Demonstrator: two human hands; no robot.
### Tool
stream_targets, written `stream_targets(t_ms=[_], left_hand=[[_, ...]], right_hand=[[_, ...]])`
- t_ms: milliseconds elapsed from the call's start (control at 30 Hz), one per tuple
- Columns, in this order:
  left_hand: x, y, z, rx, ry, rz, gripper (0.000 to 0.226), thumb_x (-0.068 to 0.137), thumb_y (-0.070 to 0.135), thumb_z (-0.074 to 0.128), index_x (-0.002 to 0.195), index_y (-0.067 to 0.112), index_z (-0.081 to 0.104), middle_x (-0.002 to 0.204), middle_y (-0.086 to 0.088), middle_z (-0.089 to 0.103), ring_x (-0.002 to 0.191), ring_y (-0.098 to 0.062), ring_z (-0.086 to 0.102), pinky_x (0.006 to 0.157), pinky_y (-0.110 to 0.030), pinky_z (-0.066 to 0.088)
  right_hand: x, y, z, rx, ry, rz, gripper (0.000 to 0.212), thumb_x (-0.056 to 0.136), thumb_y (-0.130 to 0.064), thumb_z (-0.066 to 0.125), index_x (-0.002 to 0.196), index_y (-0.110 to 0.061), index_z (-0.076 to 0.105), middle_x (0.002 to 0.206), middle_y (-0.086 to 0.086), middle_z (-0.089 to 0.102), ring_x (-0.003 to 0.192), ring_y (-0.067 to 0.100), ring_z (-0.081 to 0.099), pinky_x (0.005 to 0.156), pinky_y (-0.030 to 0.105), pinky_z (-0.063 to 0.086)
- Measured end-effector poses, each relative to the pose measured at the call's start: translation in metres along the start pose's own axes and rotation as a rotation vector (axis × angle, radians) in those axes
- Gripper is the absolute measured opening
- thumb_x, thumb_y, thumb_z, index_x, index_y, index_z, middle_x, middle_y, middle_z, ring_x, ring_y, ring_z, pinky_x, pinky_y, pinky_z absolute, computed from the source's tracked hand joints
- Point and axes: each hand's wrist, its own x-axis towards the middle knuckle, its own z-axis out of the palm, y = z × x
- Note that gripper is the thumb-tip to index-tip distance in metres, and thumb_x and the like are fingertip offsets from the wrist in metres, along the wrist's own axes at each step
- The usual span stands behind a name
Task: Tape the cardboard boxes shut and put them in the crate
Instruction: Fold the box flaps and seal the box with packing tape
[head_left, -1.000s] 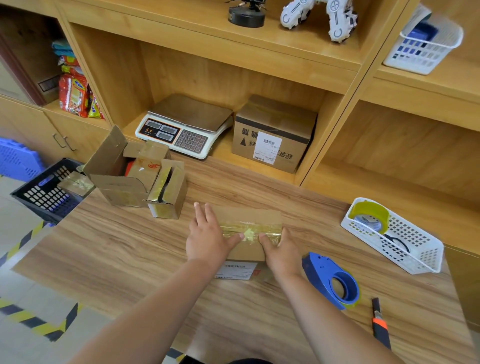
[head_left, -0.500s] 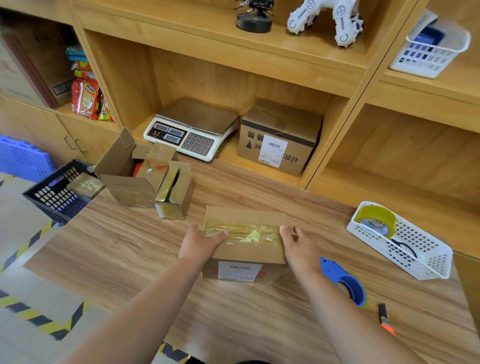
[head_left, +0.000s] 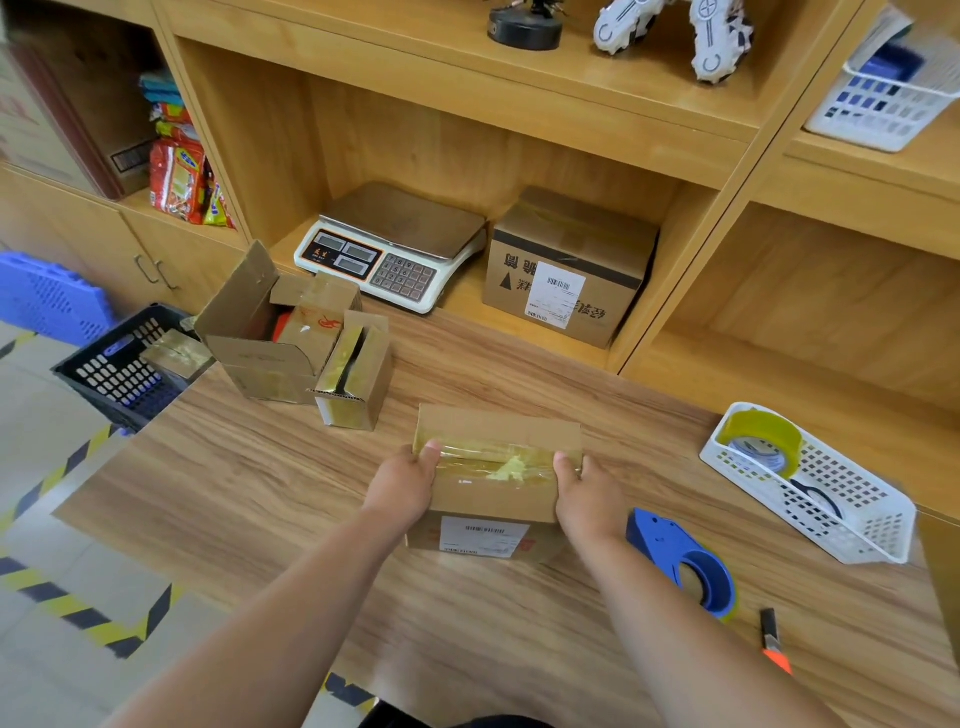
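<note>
Both arms reach forward, left hand (head_left: 402, 491) and right hand (head_left: 589, 496) palms facing inward, thumbs pointing forward.

Bright, even indoor light with a warm cast. Soft shadows sit under each shelf (head_left: 467, 106). Mild glare on the taped box (head_left: 498, 460) and the scale (head_left: 405, 218) platter. Straight lines bow toward the edges. The near tabletop (head_left: 249, 483) is slightly motion-smeared.

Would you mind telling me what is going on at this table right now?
A person grips a small brown cardboard box at its two ends with the left hand and right hand, thumbs on the clear tape across its closed top. The blue tape dispenser lies on the wooden table. A larger open cardboard box waits far left, near the black plastic crate, which holds one taped box.
</note>
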Motion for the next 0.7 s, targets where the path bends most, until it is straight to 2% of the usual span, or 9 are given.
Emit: stream_targets(t_ms=[100, 167, 200, 233, 300, 367, 467, 533, 700], left_hand=[[0.0, 0.0, 0.0, 0.006, 0.012, 0.003, 0.05, 0.1, 0.045, 0.031, 0.121, 0.006, 0.053, 0.116, -0.015, 0.06, 0.106, -0.03, 0.054, 0.09, -0.037, 0.042], [-0.001, -0.002, 0.0, 0.0, 0.023, 0.012, 0.053, 0.101, 0.045, 0.027, 0.122, 0.004, 0.053, 0.119, -0.016, 0.059, 0.106, -0.029, 0.053, 0.088, -0.034, 0.039], [-0.001, -0.002, 0.001, -0.018, 0.03, 0.014, 0.056, 0.101, 0.046, 0.024, 0.124, 0.005, 0.053, 0.12, -0.015, 0.058, 0.105, -0.027, 0.052, 0.088, -0.033, 0.038], [-0.002, -0.003, 0.001, -0.039, 0.034, 0.011, 0.058, 0.1, 0.047, 0.023, 0.126, 0.005, 0.053, 0.121, -0.014, 0.058, 0.104, -0.025, 0.051, 0.087, -0.032, 0.037], [-0.002, -0.004, 0.001, -0.049, 0.043, 0.01, 0.059, 0.1, 0.048, 0.022, 0.127, 0.006, 0.053, 0.12, -0.013, 0.058, 0.098, -0.021, 0.048, 0.085, -0.03, 0.035], [-0.002, -0.003, 0.001, -0.016, 0.047, 0.019, 0.059, 0.101, 0.047, 0.02, 0.125, 0.005, 0.054, 0.12, -0.015, 0.059, 0.1, -0.023, 0.05, 0.084, -0.03, 0.036], [-0.001, -0.002, 0.001, 0.021, 0.055, 0.026, 0.058, 0.101, 0.045, 0.019, 0.125, 0.006, 0.054, 0.121, -0.015, 0.059, 0.11, -0.029, 0.053, 0.084, -0.031, 0.037], [0.0, 0.0, 0.001, 0.055, 0.057, 0.039, 0.056, 0.102, 0.042, 0.018, 0.125, 0.005, 0.054, 0.121, -0.017, 0.059, 0.111, -0.031, 0.053, 0.086, -0.033, 0.039], [-0.001, 0.001, 0.0, 0.057, 0.05, 0.042, 0.054, 0.102, 0.04, 0.022, 0.121, 0.002, 0.055, 0.117, -0.019, 0.06, 0.108, -0.032, 0.055, 0.089, -0.037, 0.042]], right_hand=[[-0.004, -0.004, -0.002, -0.016, 0.001, 0.01, 0.055, 0.101, -0.045, 0.026, 0.134, -0.005, 0.044, 0.127, 0.014, 0.057, 0.116, 0.031, 0.053, 0.076, 0.033, 0.036], [-0.01, -0.005, -0.004, -0.152, 0.057, -0.109, 0.058, 0.101, -0.044, 0.026, 0.145, -0.007, 0.03, 0.138, 0.014, 0.05, 0.125, 0.03, 0.048, 0.092, 0.036, 0.043], [-0.014, -0.005, -0.004, -0.239, 0.088, -0.226, 0.061, 0.101, -0.044, 0.025, 0.149, -0.008, 0.02, 0.149, 0.013, 0.038, 0.136, 0.029, 0.037, 0.107, 0.037, 0.037], [-0.018, -0.005, -0.003, -0.33, 0.101, -0.356, 0.063, 0.1, -0.046, 0.022, 0.152, -0.011, 0.011, 0.157, 0.011, 0.02, 0.144, 0.028, 0.02, 0.117, 0.037, 0.021], [-0.026, -0.009, 0.002, -0.489, 0.064, -0.546, 0.061, 0.099, -0.05, 0.013, 0.152, -0.02, 0.004, 0.158, 0.005, -0.005, 0.145, 0.028, -0.01, 0.118, 0.037, -0.004], [-0.031, -0.013, 0.008, -0.592, 0.021, -0.645, 0.06, 0.098, -0.052, 0.006, 0.151, -0.024, 0.007, 0.157, 0.004, -0.008, 0.143, 0.025, -0.021, 0.117, 0.04, -0.012], [-0.033, -0.019, 0.013, -0.551, -0.052, -0.7, 0.062, 0.098, -0.053, 0.005, 0.151, -0.022, 0.012, 0.159, 0.001, -0.003, 0.143, 0.015, -0.02, 0.116, 0.034, -0.014], [-0.032, -0.02, 0.013, -0.541, -0.087, -0.698, 0.067, 0.095, -0.059, 0.003, 0.152, -0.025, 0.011, 0.16, 0.004, -0.003, 0.145, 0.015, -0.016, 0.115, 0.031, -0.016], [-0.035, -0.023, 0.017, -0.683, -0.177, -0.725, 0.077, 0.075, -0.08, -0.007, 0.144, -0.048, -0.015, 0.157, 0.014, -0.02, 0.143, 0.029, -0.025, 0.114, 0.046, -0.017]])
